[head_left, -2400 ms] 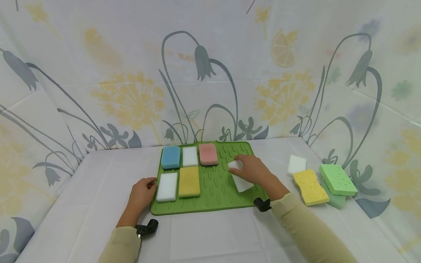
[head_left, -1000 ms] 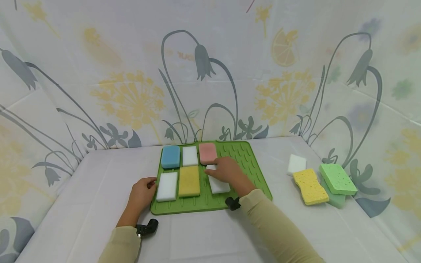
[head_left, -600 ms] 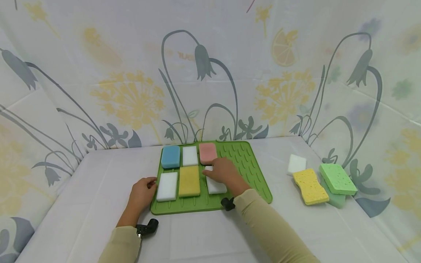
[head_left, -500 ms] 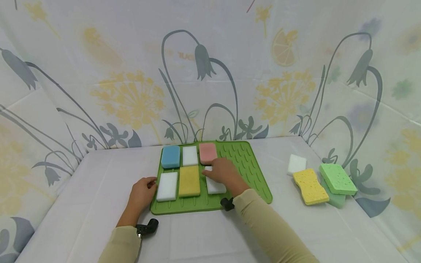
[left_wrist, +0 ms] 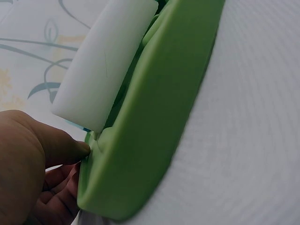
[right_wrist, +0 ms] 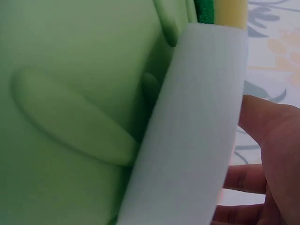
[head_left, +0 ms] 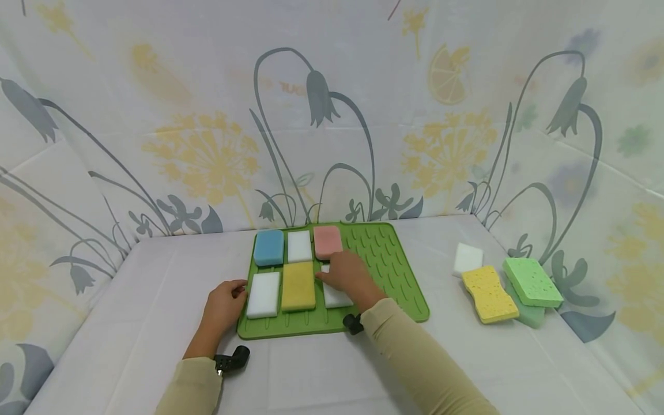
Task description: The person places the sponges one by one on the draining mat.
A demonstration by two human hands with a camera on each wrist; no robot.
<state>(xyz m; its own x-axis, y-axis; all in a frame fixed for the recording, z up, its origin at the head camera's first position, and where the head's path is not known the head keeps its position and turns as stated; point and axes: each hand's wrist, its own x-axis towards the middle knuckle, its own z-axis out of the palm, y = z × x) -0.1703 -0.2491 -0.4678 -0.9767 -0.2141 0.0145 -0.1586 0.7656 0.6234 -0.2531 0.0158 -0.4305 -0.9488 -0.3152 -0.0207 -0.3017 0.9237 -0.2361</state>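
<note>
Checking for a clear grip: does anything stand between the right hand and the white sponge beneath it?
Nothing visible does: the right hand touches the white sponge directly, and the nearby yellow sponge lies beside it, not between.

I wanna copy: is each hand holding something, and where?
The left hand pinches the mat by its left edge. The right hand covers the far end of a white sponge; grip unclear.

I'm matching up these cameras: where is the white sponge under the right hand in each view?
Head: white sponge, just below centre.
Left wrist: not in it; another white sponge shows.
Right wrist: slanting from upper right to bottom centre.
Shared landmark: the green ridged mat.
</note>
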